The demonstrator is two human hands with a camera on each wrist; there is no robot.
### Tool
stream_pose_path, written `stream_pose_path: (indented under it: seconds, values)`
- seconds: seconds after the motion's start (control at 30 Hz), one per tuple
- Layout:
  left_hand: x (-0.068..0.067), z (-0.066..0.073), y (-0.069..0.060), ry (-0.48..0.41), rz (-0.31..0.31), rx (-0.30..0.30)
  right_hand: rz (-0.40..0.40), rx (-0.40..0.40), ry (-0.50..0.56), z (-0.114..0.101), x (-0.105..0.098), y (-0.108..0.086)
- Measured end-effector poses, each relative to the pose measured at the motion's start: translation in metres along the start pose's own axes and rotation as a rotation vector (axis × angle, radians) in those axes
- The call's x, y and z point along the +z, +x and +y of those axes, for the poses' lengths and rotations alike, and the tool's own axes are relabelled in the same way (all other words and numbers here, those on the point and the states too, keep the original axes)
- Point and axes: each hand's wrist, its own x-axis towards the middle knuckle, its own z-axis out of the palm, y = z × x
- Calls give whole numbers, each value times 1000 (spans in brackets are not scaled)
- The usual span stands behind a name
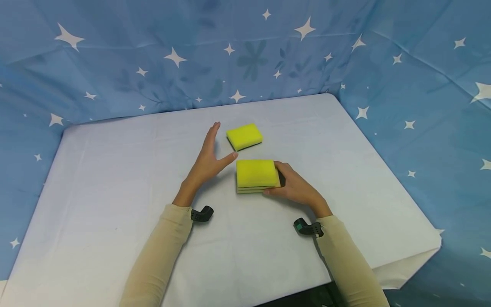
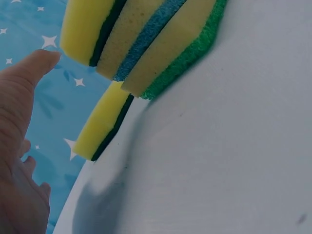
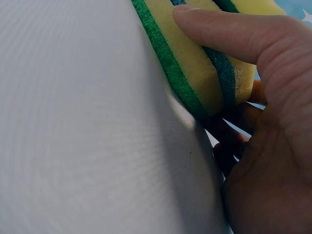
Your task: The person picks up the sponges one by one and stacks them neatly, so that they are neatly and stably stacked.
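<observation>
A stack of sponges (image 1: pixel 256 174) stands on the white table, a bright yellow one on top. In the left wrist view the stack (image 2: pixel 146 44) shows a yellow sponge, then tan ones with blue and green scouring layers. My right hand (image 1: pixel 297 187) grips its right end, thumb on the near side; the right wrist view shows the hand (image 3: pixel 273 107) round the tan sponges (image 3: pixel 195 73). My left hand (image 1: pixel 207 164), fingers spread, is left of the stack, touching nothing. Behind the stack lies another yellow sponge (image 1: pixel 244 137) with a dark underside.
The white cloth-covered table (image 1: pixel 115 170) reaches back to a blue curtain (image 1: pixel 215 51) with white stars, which also hangs on both sides. A black band (image 1: pixel 201 214) is on the left wrist, another (image 1: pixel 307 227) on the right.
</observation>
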Motion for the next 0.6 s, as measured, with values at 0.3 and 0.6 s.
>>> stream_pose_path:
  seconds: [0.3,0.6]
  values:
    - [2,-3,6,31,-27,-48,11,-6,-12,1,-1,2]
    - [4,-5,15,22,-25,-108,7,7,-4,3,1,1]
